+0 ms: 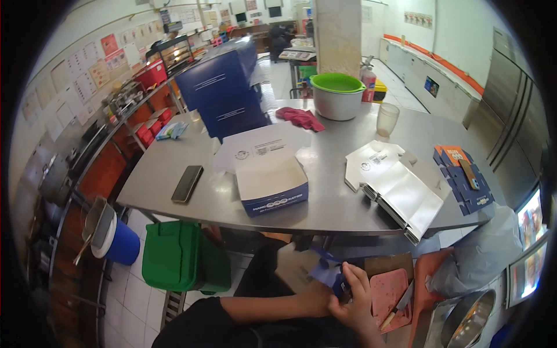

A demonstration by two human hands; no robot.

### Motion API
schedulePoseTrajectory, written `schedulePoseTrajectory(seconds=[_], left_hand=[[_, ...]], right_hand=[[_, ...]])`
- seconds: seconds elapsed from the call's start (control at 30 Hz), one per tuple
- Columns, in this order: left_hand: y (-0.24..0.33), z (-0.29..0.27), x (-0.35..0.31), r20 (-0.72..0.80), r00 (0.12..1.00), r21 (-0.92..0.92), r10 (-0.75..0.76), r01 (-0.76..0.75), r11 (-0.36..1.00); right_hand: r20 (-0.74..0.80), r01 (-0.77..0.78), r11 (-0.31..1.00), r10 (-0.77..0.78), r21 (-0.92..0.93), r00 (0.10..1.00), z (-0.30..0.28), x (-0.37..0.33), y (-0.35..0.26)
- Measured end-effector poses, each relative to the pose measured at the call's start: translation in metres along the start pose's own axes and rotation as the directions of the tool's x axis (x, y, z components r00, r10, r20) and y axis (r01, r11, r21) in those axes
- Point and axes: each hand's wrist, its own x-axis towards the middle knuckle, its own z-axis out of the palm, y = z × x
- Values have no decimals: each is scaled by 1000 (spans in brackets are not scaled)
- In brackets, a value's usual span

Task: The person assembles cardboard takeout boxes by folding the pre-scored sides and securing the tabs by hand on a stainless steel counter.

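Observation:
Over my lap, below the table's front edge, is a part-folded blue and white cardboard box point(299, 268), somewhat blurred. My right hand point(357, 298) is closed on its blue side, thumb and fingers pinching the card. Against the same box, my left hand point(318, 297) is closed too, its fingers mostly hidden. On the table in front of me stands a folded box point(275, 200), blue outside and white inside, with its lid raised. To its right lies a stack of flat, unfolded box blanks point(406, 194), pale side up.
A phone point(187, 184) rests left on the steel table point(156, 168). Farther back are a red cloth point(300, 118), a pot with a green basin point(337, 98) and a plastic cup point(387, 119). Beside my legs stand a green bin point(174, 255) and a pink board point(386, 296) with a knife point(397, 307).

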Motion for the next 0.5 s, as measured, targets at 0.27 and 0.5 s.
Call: schedulePoseTrajectory(seconds=[0.27,0.5], left_hand=[[-25,-25,2,383,924,-321,-19,152,935],[-42,11,-8,244,894,-941,-377,312,131]], right_hand=[[-204,76,996,-84,-46,975,-3,-18,30],[-142,110,994,-113,-28,983,-14,-32,51]])
